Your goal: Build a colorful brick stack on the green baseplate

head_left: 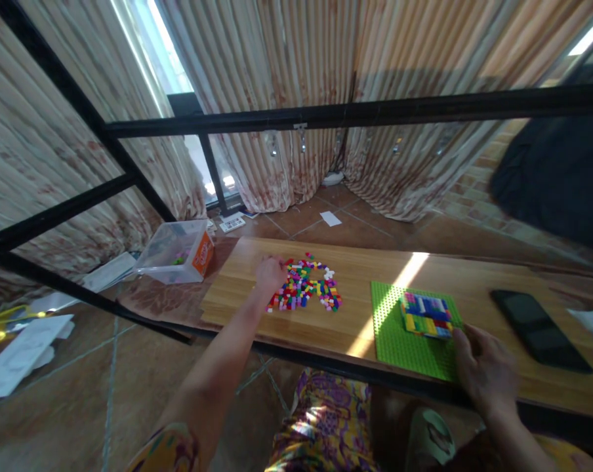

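Note:
My left hand [271, 274] is at the left side of a loose pile of small coloured toy bricks [301, 295], its fingers curled together. Right by its fingertips is a red brick [289, 261]; whether it is pinched or just lying there cannot be made out. On the right, a green studded baseplate [389, 341] carries a low block of joined bricks [427, 314] in blue, purple, yellow, green and red rows. My right hand [486, 367] is closed at the baseplate's right edge, thumb and fingers touching it beside the block's lower right corner.
Right of the baseplate lies a black phone [537, 328] on the wooden tabletop [227, 288]. A clear plastic box [171, 255] with an orange label stands off the left end. A black metal bar [326, 118] crosses above the far side, with curtains behind.

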Available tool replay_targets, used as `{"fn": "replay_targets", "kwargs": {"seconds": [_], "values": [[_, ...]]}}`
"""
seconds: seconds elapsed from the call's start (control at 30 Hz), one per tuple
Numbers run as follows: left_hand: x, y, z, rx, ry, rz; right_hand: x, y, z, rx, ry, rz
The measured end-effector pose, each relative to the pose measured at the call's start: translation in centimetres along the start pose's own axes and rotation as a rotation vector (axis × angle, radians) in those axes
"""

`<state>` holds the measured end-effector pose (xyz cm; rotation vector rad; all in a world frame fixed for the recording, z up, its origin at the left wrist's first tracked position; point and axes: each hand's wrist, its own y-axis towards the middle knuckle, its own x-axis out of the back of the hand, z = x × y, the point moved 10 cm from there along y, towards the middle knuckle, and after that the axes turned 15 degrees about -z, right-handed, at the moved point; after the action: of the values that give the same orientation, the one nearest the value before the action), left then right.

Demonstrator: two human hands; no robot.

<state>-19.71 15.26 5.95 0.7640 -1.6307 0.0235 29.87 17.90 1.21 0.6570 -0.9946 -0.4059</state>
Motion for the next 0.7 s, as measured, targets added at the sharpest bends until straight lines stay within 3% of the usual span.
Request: {"fn": "replay_targets", "kwargs": {"seconds": [0.1, 0.43, 0.7], "values": [[-1.1, 0.9, -1.5, -0.057, 0.043, 0.059, 0.2, 0.0, -0.6, -0.092, -0.083, -0.041], [-3.7, 3.0, -2.9, -0.087, 0.147, 0.234, 0.5, 0.2, 0.6, -0.093, -0.094, -0.083], [-2.6, 2.6, -4.2, -0.17, 0.186, 0.141, 0.9, 0.3, 1.1, -0.118, -0.074, -0.11]]}}
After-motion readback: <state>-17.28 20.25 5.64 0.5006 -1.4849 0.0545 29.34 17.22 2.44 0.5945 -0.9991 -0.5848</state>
